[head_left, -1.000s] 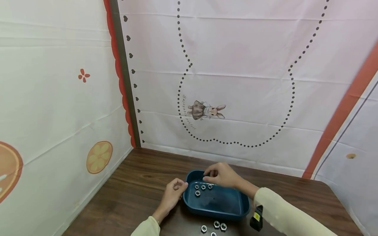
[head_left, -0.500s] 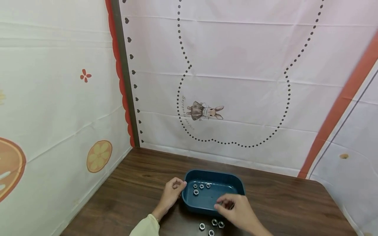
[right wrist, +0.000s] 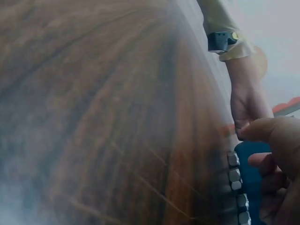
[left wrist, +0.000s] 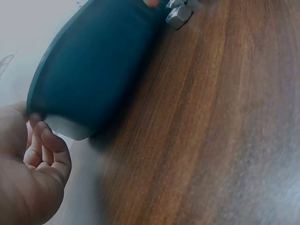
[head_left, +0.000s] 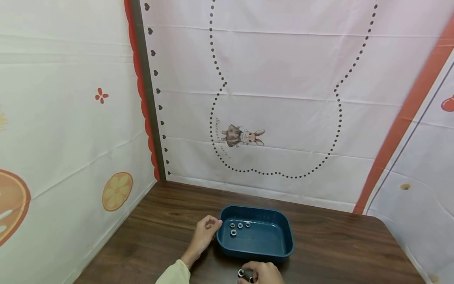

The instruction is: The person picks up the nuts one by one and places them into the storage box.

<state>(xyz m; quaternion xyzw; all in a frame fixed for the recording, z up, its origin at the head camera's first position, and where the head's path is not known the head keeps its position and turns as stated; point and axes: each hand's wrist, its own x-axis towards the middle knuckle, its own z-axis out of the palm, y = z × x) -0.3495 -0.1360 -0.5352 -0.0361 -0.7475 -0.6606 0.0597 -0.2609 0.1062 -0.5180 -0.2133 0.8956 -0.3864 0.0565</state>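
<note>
A dark blue rectangular tray (head_left: 260,253) sits on the table, with several metal hex nuts (head_left: 233,233) at its left end. My left hand (head_left: 204,238) pinches the tray's left rim between thumb and fingers; the left wrist view shows the fingers (left wrist: 55,143) curled beside the wall. In front of the tray, my right hand (head_left: 265,273) is low over loose hex nuts (head_left: 241,273), partly covering them. The right wrist view has these nuts in a row (right wrist: 234,176), with the thumb and index finger apart and no nut visible between them.
The brown wood-grain table (head_left: 330,248) extends to both sides. A printed white cloth (head_left: 291,126) hangs behind it, and another cloth wall (head_left: 71,138) stands along the left edge. A small black device (right wrist: 218,41) is strapped at the left wrist.
My right hand has come from above the tray's left part, across its front wall, down to the loose nuts on the table. The left hand keeps its place at the rim.
</note>
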